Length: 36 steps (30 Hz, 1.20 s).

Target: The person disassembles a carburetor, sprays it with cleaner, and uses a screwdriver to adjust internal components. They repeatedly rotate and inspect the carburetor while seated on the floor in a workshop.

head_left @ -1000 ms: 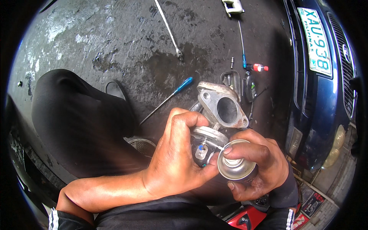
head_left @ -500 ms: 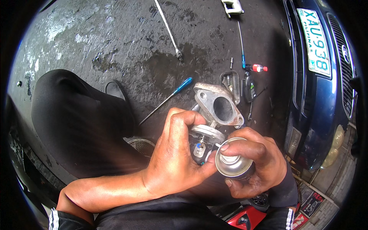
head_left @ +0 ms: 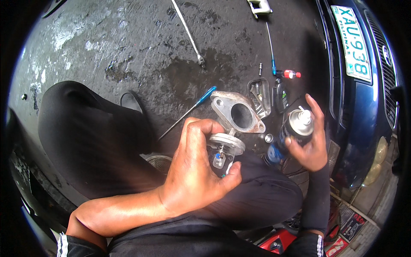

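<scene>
My left hand [head_left: 195,167] is closed around a grey metal throttle body [head_left: 222,97], held up over my lap. Its oval flange with a round bore and bolt holes faces up and away from me. Nearer to me are its round disc, a spring and a small clear piece with blue in it; my palm and fingers hide the rest. Off to the right, my right hand [head_left: 314,147] grips a spray can [head_left: 301,125] with a silver top and white nozzle. The can leans, its blue lower body toward my knee, apart from the throttle body.
On the dark, wet-patched floor lie a blue-handled screwdriver [head_left: 201,101], a long metal bar tool [head_left: 187,30], another blue-handled screwdriver [head_left: 273,64], an open case [head_left: 260,96], a black bottle [head_left: 281,95] and a red-capped bottle [head_left: 292,74]. A dark blue car's front [head_left: 364,111] stands close on the right.
My right hand has carried the spray can away from the throttle body, to the right and farther from me, its index finger now extended off the nozzle. The left hand's hold has barely shifted.
</scene>
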Tool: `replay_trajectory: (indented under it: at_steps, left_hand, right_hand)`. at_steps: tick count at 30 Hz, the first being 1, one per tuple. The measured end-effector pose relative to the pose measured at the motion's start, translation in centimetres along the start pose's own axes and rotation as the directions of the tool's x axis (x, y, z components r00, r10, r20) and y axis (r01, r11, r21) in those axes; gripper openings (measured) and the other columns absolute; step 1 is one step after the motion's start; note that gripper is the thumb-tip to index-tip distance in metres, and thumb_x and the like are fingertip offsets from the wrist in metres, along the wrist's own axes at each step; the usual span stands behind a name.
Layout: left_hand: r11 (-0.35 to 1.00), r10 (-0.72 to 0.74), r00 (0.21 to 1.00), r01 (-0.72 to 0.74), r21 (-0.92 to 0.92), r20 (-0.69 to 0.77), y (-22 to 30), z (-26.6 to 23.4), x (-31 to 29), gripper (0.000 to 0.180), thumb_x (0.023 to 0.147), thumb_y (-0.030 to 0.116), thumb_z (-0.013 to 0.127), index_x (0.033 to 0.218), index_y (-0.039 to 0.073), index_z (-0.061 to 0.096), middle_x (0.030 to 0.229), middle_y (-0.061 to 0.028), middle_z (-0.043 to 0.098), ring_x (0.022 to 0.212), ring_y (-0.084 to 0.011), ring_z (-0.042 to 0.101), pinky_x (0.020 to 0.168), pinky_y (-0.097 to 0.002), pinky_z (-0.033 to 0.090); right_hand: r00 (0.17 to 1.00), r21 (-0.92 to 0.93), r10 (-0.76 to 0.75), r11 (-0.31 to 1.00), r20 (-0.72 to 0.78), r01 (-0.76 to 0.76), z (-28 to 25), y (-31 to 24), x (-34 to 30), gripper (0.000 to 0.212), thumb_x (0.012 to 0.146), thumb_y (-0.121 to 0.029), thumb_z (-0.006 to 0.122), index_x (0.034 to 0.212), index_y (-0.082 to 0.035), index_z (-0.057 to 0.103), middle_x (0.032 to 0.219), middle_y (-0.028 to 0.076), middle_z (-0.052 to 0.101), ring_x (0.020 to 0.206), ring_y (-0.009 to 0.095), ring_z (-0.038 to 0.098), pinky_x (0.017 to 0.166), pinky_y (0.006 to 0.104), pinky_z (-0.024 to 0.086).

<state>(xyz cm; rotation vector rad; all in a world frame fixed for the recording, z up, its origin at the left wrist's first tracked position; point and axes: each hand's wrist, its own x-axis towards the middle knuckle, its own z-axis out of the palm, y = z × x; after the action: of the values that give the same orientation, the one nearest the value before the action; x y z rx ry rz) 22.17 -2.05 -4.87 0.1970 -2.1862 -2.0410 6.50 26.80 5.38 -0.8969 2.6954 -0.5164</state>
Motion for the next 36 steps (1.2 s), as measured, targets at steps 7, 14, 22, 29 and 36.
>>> replay_trajectory:
  at_steps: [7, 14, 22, 29, 36]
  left_hand:
    - [0.957, -0.263, 0.964, 0.266, -0.118, 0.045, -0.9, -0.7, 0.8, 0.077, 0.083, 0.004, 0.092, 0.143, 0.004, 0.044, 0.129, -0.0095, 0.054, 0.12, -0.0179, 0.056, 0.108, -0.0365, 0.05]
    - [0.909, -0.413, 0.91, 0.41, -0.075, -0.043, -0.2, -3.0, 3.8, 0.061, 0.091, 0.002, 0.087, 0.142, 0.002, 0.053, 0.127, -0.0096, 0.067, 0.115, -0.0173, 0.066, 0.1, -0.0358, 0.057]
    - [0.824, -0.561, 0.825, 0.564, -0.046, 0.062, -1.2, -10.0, 8.5, 0.072, 0.102, 0.027, 0.079, 0.164, 0.004, 0.052, 0.116, -0.0077, 0.072, 0.1, -0.017, 0.071, 0.087, -0.0334, 0.059]
    - [0.8, -0.581, 0.725, 0.592, 0.097, 0.369, 2.2, -17.6, 17.2, 0.041, 0.112, 0.044, 0.07, 0.137, 0.012, 0.067, 0.112, -0.0067, 0.073, 0.094, -0.0158, 0.07, 0.079, -0.0333, 0.058]
    - [0.836, -0.544, 0.754, 0.522, 0.166, 0.367, 5.2, -20.9, 18.9, 0.05, 0.117, 0.045, 0.064, 0.152, 0.009, 0.063, 0.126, -0.0096, 0.074, 0.109, -0.0165, 0.07, 0.092, -0.0343, 0.057]
  right_hand:
    - [0.739, 0.234, 0.671, 0.73, -0.063, -0.643, 9.8, 15.3, -13.1, 0.11, 0.085, 0.0, 0.095, 0.176, -0.01, 0.034, 0.139, 0.019, 0.074, 0.122, 0.025, 0.075, 0.11, 0.0405, 0.059]
    - [0.479, 0.624, 0.823, 0.552, -0.304, -0.553, 24.2, 23.3, -24.5, 0.106, 0.084, -0.013, 0.102, 0.169, -0.002, 0.039, 0.142, 0.016, 0.072, 0.127, 0.025, 0.071, 0.113, 0.0395, 0.056]
    - [0.305, 0.714, 0.906, 0.419, -0.292, -0.561, 26.5, 20.6, -26.4, 0.115, 0.083, -0.031, 0.106, 0.169, -0.002, 0.037, 0.148, 0.021, 0.068, 0.135, 0.029, 0.068, 0.116, 0.0427, 0.055]
    - [0.043, 0.71, 0.902, 0.367, -0.429, -0.601, 32.2, 16.1, -34.4, 0.079, 0.094, -0.038, 0.097, 0.154, -0.005, 0.057, 0.133, 0.02, 0.078, 0.122, 0.028, 0.076, 0.105, 0.0432, 0.061]
    - [0.095, 0.644, 0.993, 0.118, -0.07, -0.756, 43.6, 12.8, -40.2, 0.022, 0.098, -0.026, 0.087, 0.103, -0.006, 0.079, 0.099, 0.011, 0.084, 0.094, 0.026, 0.082, 0.087, 0.0407, 0.063]
